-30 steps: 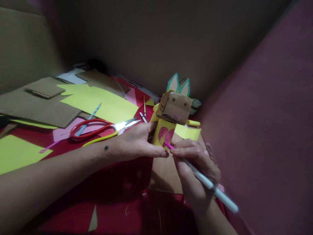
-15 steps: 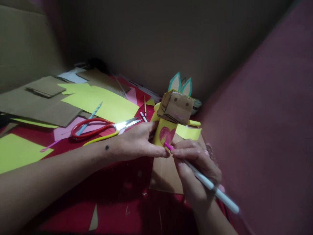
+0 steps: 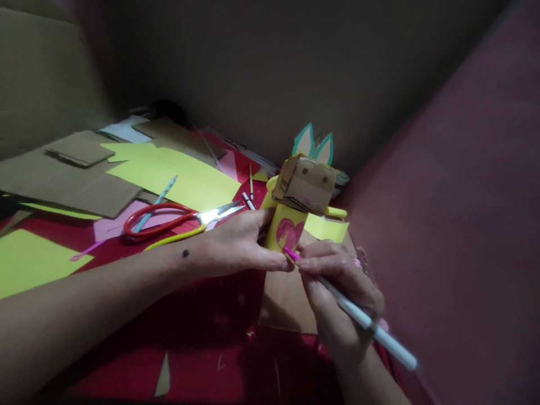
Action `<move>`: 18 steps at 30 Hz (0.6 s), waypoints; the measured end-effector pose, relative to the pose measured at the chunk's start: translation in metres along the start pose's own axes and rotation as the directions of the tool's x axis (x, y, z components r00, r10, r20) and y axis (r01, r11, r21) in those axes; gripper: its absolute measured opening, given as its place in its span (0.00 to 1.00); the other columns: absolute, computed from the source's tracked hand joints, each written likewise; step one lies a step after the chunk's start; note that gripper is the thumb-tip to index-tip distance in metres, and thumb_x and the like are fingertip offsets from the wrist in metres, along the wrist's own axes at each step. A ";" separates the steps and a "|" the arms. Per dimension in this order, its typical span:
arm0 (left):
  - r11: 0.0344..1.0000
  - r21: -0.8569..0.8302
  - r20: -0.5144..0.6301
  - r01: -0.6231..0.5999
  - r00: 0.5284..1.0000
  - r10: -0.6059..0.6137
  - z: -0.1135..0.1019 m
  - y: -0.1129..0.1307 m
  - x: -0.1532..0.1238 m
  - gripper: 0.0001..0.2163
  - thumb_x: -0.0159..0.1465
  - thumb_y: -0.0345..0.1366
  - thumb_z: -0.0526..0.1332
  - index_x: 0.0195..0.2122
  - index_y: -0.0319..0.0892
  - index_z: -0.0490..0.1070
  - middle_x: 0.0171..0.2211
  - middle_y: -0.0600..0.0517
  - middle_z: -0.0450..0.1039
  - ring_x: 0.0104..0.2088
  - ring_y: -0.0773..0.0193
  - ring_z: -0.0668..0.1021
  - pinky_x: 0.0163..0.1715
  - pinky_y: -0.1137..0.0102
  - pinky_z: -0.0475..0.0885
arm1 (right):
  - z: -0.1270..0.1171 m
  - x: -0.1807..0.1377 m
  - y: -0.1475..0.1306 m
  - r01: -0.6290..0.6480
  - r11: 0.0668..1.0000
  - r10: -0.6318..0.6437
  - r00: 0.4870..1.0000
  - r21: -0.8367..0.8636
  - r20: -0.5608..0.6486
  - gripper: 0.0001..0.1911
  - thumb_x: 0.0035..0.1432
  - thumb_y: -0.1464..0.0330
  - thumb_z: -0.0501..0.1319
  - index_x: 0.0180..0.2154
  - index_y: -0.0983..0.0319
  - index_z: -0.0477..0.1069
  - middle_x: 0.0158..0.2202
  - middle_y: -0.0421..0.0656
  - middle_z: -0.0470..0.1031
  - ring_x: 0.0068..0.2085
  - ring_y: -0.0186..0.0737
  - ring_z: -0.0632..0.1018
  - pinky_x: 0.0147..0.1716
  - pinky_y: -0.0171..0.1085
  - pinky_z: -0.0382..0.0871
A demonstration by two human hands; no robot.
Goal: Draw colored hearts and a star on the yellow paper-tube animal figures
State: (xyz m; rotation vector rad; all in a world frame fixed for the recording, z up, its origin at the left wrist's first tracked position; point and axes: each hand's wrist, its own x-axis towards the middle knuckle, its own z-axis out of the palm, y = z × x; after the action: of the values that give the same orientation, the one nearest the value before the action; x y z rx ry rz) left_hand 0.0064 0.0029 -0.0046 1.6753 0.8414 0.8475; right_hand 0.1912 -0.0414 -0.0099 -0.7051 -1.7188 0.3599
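Observation:
A cardboard figure [image 3: 314, 183] with a box-shaped head, green-edged ears and a yellow paper body stands on a piece of cardboard [image 3: 287, 304]. On the body is a pink heart [image 3: 289, 232], mostly filled, with some yellow showing low inside it. My left hand [image 3: 244, 242] is closed around the yellow body from the left, its thumb across the front and its other fingers hidden behind. In my right hand [image 3: 341, 287] is a pink marker [image 3: 350, 309] with a white barrel, its tip touching the lower part of the heart.
Red-and-yellow-handled scissors [image 3: 181, 222] lie left of the figure, blades pointing toward it. Beyond are a light blue pencil [image 3: 156, 202], yellow paper sheets [image 3: 181, 174] and cardboard pieces [image 3: 63, 180]. A pink wall [image 3: 455, 225] rises at the right. Paper scraps [image 3: 162, 376] lie on the red surface.
The marker's tip stays at the bottom of the heart, with only a tiny shift of my right hand. The figure's head sits very slightly farther right; my left hand keeps its hold.

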 end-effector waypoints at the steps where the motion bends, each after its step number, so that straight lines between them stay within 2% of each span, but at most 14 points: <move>1: 1.000 -0.008 0.002 0.007 1.000 -0.007 0.000 0.000 0.000 0.17 0.56 0.40 0.73 0.44 0.41 0.74 0.38 0.51 0.78 0.40 0.56 0.79 0.39 0.64 0.74 | 0.000 -0.001 0.001 0.002 1.000 -0.002 1.000 -0.004 -0.001 0.11 0.56 0.81 0.63 0.30 0.59 0.77 0.29 0.38 0.78 0.32 0.36 0.79 0.34 0.39 0.73; 8: 0.998 -0.028 0.014 0.048 0.999 -0.048 0.001 0.007 0.000 0.18 0.55 0.37 0.73 0.45 0.41 0.73 0.38 0.51 0.78 0.40 0.56 0.79 0.39 0.65 0.73 | -0.002 -0.002 0.008 0.016 1.000 -0.016 1.000 -0.014 -0.008 0.12 0.60 0.79 0.63 0.40 0.56 0.78 0.36 0.39 0.79 0.38 0.36 0.78 0.39 0.39 0.74; 13: 0.999 -0.037 -0.013 0.001 1.000 -0.001 0.003 0.001 0.000 0.16 0.55 0.37 0.73 0.43 0.41 0.73 0.37 0.52 0.77 0.39 0.57 0.79 0.37 0.65 0.74 | -0.002 -0.002 0.006 0.036 0.999 -0.036 0.999 -0.033 0.017 0.12 0.59 0.81 0.63 0.37 0.57 0.77 0.33 0.38 0.79 0.37 0.35 0.79 0.38 0.38 0.74; 18: 1.000 -0.023 -0.007 0.004 1.000 -0.004 0.002 0.000 0.000 0.18 0.55 0.39 0.73 0.44 0.40 0.73 0.38 0.50 0.77 0.40 0.54 0.79 0.38 0.63 0.75 | 0.000 -0.002 0.006 0.034 0.998 -0.034 0.999 -0.052 -0.001 0.12 0.56 0.81 0.64 0.33 0.58 0.77 0.32 0.37 0.78 0.36 0.35 0.80 0.38 0.37 0.75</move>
State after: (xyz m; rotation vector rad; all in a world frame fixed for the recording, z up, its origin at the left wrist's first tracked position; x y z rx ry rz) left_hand 0.0084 0.0022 -0.0053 1.6513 0.8366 0.8578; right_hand 0.1932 -0.0383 -0.0146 -0.7130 -1.7412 0.2918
